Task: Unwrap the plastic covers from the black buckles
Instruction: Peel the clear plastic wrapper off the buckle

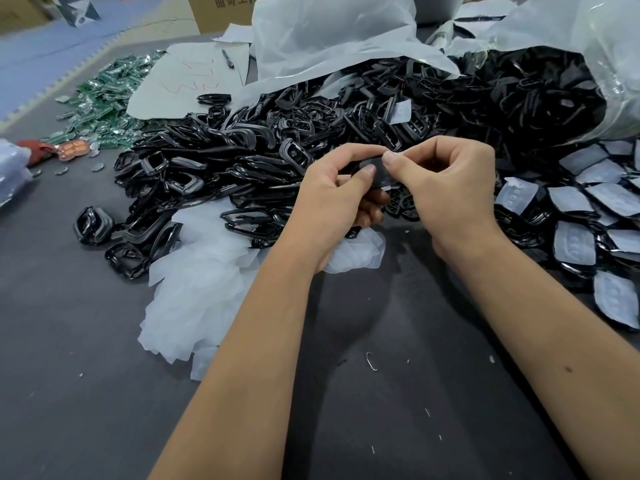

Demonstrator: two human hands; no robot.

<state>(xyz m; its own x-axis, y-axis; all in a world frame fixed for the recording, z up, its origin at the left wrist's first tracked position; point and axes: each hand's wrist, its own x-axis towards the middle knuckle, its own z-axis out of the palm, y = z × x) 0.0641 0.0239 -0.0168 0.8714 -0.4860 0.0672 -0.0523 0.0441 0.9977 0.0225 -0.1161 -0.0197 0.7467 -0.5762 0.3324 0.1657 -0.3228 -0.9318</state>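
My left hand (pixel 334 194) grips a black buckle (pixel 372 169) with its fingers curled under it and the thumb on top. My right hand (pixel 446 181) pinches the thin clear plastic cover (pixel 388 183) at the buckle's edge between thumb and forefinger. Both hands hover above the grey table (pixel 104 375), in front of a large heap of bare black buckles (pixel 242 150). Buckles with white plastic covers (pixel 588 209) lie to the right.
A pile of peeled clear covers (pixel 197 289) lies left of my left forearm. A big plastic bag of buckles (pixel 536 91) lies open at the back right. Green circuit boards (pixel 107 98) and white paper with a pen (pixel 194 77) sit back left. A cardboard box (pixel 221 12) stands behind.
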